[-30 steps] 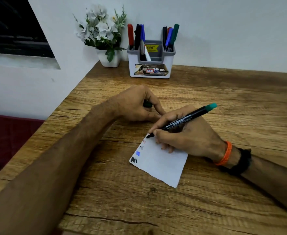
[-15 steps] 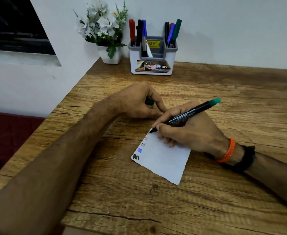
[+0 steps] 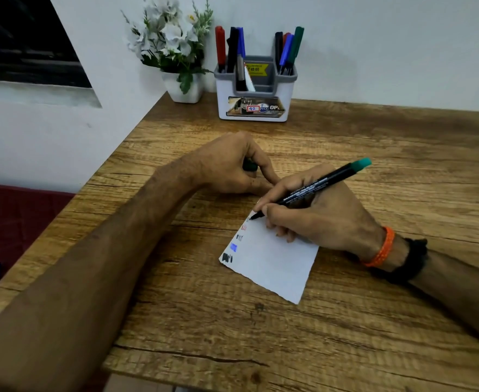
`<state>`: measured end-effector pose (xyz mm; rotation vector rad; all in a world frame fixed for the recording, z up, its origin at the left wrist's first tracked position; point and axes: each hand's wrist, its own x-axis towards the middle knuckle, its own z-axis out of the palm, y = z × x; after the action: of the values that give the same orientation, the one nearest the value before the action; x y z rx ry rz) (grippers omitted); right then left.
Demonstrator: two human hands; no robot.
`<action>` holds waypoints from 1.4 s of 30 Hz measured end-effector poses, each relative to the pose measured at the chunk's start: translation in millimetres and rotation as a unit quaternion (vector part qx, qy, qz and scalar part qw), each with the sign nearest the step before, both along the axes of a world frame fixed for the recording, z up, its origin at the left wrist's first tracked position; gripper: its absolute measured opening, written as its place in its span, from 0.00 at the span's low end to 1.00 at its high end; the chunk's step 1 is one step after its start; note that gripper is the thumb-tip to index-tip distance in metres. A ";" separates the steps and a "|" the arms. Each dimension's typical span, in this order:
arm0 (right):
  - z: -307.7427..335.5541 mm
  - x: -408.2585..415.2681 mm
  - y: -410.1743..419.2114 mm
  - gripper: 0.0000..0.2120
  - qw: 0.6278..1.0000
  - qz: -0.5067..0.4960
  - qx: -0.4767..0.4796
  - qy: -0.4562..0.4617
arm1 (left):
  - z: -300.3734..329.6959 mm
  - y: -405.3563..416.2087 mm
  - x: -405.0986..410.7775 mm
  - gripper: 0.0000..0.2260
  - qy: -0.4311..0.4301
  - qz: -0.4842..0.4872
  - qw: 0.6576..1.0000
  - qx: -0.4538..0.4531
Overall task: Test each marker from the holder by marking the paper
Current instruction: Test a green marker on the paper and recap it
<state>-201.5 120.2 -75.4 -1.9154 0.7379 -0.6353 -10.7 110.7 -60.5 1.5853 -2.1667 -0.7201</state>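
Two hands are seen on the tabletop (image 3: 374, 154): a dark green cap (image 3: 250, 166) is gripped in the curled left hand (image 3: 227, 165); at its 4 o'clock, a green-ended marker (image 3: 314, 188) is pinched by the right hand (image 3: 317, 210), tip touching the paper (image 3: 272, 264); the holder (image 3: 253, 108) stands at 12 o'clock.

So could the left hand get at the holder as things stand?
Probably, but not to take anything: bare table lies between the left hand and the holder, yet its fingers are curled round a dark green cap.
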 end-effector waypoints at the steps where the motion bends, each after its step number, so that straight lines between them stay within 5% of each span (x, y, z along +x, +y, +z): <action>1: 0.1 0.2 0.6 0.04 1.000 0.004 -0.003 0.001 | -0.1 0.2 0.1 0.10 0.000 0.001 1.000 -0.001; 24: -3.1 -0.8 -1.9 0.04 1.000 0.002 -0.024 -0.006 | 0.1 -0.4 0.1 0.08 -0.005 -0.008 1.000 0.002; 42: 7.1 -5.7 -17.5 0.03 0.977 -0.028 0.135 -0.162 | 4.1 1.9 8.0 0.13 0.048 0.029 0.998 -0.017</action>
<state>-207.2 102.7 -68.2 -1.5016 0.6347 -0.8154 -2.7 112.6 -56.4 1.5571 -2.0465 -0.7232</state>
